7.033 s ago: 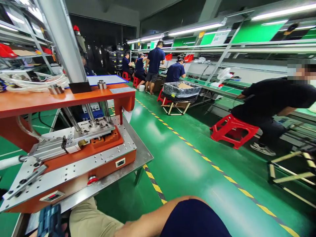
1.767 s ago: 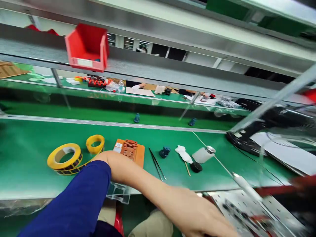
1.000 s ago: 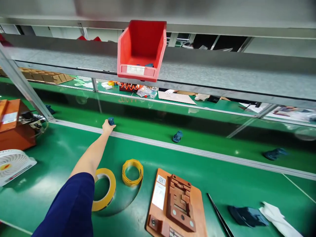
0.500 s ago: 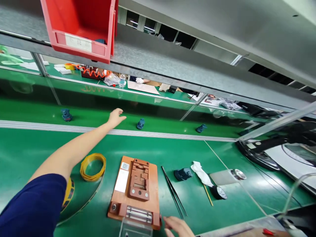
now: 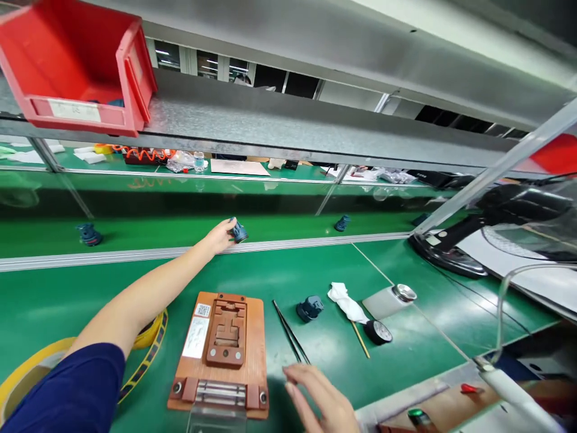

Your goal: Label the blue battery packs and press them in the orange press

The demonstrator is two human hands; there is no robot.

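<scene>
My left hand (image 5: pixel 222 236) reaches out over the edge of the green belt, its fingers closed round a small dark blue part (image 5: pixel 238 231). My right hand (image 5: pixel 318 397) rests low in the view with its fingers apart and nothing in them, just below the black tweezers (image 5: pixel 291 332). Left of it lies a brown wooden fixture (image 5: pixel 255 337) with a recessed block and a clear flap at its lower end. Another dark blue part (image 5: pixel 310 308) sits on the green table, right of the tweezers.
More blue parts (image 5: pixel 89 234) (image 5: pixel 342 223) stand on the belt. Yellow tape rolls (image 5: pixel 38 361) lie at lower left. A white cloth (image 5: pixel 347 302), a bottle (image 5: pixel 387 300) and a round gauge (image 5: pixel 378 332) are on the right. A red bin (image 5: pixel 85 114) stands on the shelf above.
My left hand has closed on the blue part that stood on the belt. My right hand has moved off the fixture's lower right corner. The view has shifted to the right.
</scene>
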